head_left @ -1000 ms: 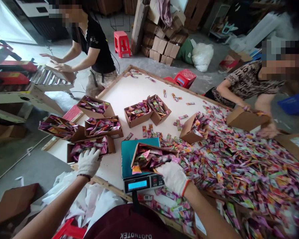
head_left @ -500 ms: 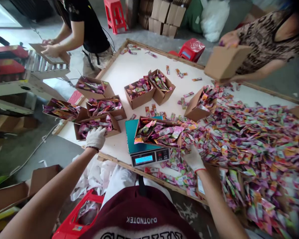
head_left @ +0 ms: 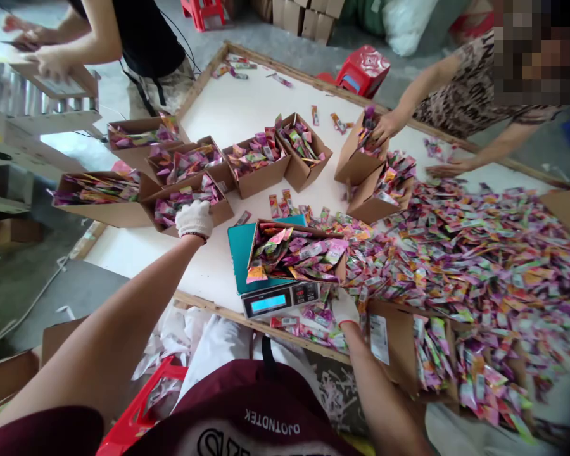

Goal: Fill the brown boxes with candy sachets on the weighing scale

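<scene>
My left hand (head_left: 194, 218), in a white glove, rests closed on the near rim of a cardboard box (head_left: 190, 202) full of colourful sachets. Just below the digital scale (head_left: 270, 291), my right hand (head_left: 344, 307), also gloved, lies among loose sachets; its fingers are mostly hidden. On the scale's teal platform sits another open box (head_left: 297, 253) heaped with sachets. A large pile of loose sachets (head_left: 479, 253) covers the right side of the white table (head_left: 228, 114).
Several filled boxes (head_left: 261, 161) stand at the table's left and centre. A person in black (head_left: 123, 38) handles a flat carton at a roller conveyor. Another person's hand (head_left: 384, 126) reaches into a box (head_left: 356, 158). A red stool (head_left: 363, 66) stands beyond the far edge.
My right hand has dropped from the box on the scale to the loose sachets below it. My left hand stays on the filled box. The person opposite set a box down and reaches in.
</scene>
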The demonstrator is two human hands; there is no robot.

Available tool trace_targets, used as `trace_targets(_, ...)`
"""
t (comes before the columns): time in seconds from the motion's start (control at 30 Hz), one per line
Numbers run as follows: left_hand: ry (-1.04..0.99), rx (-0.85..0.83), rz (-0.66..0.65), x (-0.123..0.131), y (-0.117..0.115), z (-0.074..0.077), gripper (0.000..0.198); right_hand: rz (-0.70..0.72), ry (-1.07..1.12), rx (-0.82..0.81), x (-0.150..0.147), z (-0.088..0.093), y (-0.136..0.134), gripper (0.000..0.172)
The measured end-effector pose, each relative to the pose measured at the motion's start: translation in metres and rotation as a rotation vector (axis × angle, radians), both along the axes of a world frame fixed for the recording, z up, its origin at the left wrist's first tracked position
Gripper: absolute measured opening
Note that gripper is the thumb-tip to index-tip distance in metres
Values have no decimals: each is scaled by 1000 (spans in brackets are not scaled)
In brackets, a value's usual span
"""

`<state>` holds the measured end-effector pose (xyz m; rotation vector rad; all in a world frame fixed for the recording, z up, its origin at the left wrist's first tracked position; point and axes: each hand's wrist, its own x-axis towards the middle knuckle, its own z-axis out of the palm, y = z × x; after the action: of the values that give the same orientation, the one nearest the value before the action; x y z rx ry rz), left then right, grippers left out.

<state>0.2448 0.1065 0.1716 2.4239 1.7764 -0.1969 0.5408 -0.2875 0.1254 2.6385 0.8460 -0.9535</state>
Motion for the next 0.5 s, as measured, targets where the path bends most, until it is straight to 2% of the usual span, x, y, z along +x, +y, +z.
trace_targets(0.07, -15, 2, -2, 10, 13, -1, 37, -47, -25, 3, 12, 17, -5, 49)
trace_targets(0.13, -28, 1, -9, 17, 24, -2, 37, -90, -51, 82, 21, 46, -6, 53)
trace_targets(0.17, -34, 0, -11, 20, 29, -2, 36, -95, -60, 191, 23, 64, -3, 54)
trace_targets(0.23, -50, 5, -15, 25, 38, -1, 37, -39, -54, 510, 20, 108, 13, 48)
trace_targets(0.27, -61, 11, -15, 27, 40, 0, 39, 34, -48, 680, 14, 131, 26, 43)
trace_targets(0.3, -77, 22, -17, 28, 42, 1, 41, 137, -26, 783, 5, 153, 42, 38)
trace_targets(0.37, -114, 68, -23, 30, 39, 6, 50, 390, 8, 796, -15, 188, 80, 34)
trace_targets(0.4, -135, 100, -37, 29, 34, 8, 58, 481, -25, 740, -26, 200, 100, 39)
trace_targets(0.43, -159, 136, -64, 27, 27, 11, 66, 555, -53, 665, -35, 207, 119, 46)
trace_targets(0.5, -204, 201, -152, 19, 6, 15, 73, 682, -76, 503, -48, 209, 150, 58)
